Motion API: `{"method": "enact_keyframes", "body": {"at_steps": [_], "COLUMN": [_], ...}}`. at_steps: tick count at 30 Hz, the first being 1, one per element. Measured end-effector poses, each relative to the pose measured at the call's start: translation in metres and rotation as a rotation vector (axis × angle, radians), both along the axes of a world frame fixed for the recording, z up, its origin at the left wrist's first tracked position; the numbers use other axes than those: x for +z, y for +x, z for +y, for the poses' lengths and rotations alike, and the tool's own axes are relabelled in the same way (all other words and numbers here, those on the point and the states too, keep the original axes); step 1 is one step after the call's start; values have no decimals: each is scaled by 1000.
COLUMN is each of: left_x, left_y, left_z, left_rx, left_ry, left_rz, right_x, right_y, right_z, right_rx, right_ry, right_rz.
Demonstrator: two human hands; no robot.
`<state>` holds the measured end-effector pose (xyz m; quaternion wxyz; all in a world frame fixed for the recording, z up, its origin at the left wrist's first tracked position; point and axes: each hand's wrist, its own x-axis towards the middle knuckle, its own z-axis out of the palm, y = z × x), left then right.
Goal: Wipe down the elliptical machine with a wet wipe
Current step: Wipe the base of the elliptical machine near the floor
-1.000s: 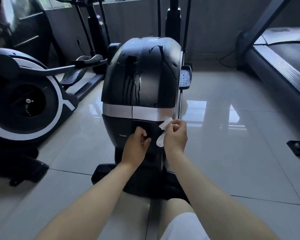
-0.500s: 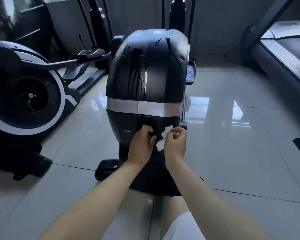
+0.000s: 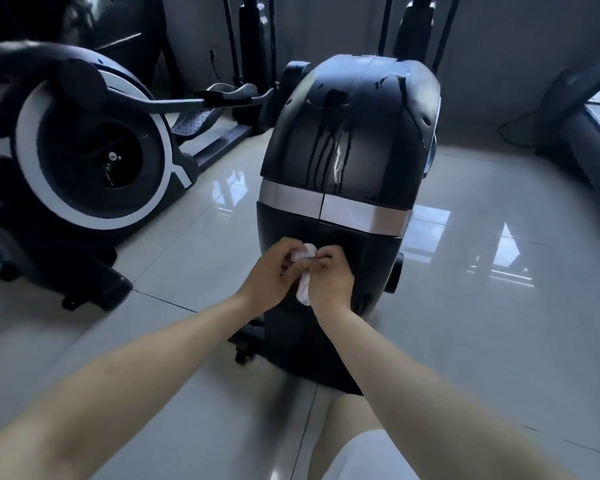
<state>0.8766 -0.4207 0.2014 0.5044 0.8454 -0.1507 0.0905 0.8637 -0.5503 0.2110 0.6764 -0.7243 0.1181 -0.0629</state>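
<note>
Head view: left hand (image 3: 272, 271) and right hand (image 3: 331, 277) both pinch the wet wipe (image 3: 303, 289) — each grip closed on it — apparently just clear of the elliptical machine (image 3: 347, 140).

Before elliptical machine (image 3: 347, 150): wet wipe (image 3: 303, 271) between left hand (image 3: 267, 271) and right hand (image 3: 331, 277); second elliptical (image 3: 84, 150) at left.

- Daylight is reflected as bright window patches on the glossy floor tiles (image 3: 499, 258).
- Glare streaks are caught on the black elliptical machine (image 3: 340, 161).
- Corners are darkened, and lines are bent near the edges.
- The near forearms (image 3: 153, 375) are rendered slightly soft.
</note>
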Motion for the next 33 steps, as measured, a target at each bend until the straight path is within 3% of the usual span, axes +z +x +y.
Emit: {"method": "enact_keyframes", "body": {"at_steps": [4, 11, 22, 25, 33], "left_x": [-11, -26, -38, -30, -16], "left_y": [6, 5, 11, 16, 15], "left_z": [5, -10, -7, -5, -33], "left_rx": [142, 374, 531, 580, 410], "left_ry": [-116, -281, -368, -489, -453], "left_rz": [68, 104, 302, 276, -7], "right_x": [-1, -2, 4, 18, 31], "right_y": [5, 8, 7, 12, 17], "right_z": [6, 5, -10, -12, -10], "right_rx": [149, 190, 231, 190, 155], "right_ry": [-178, -362, -671, -686, -798], "right_rz": [-35, -121, -210, -298, -307]}}
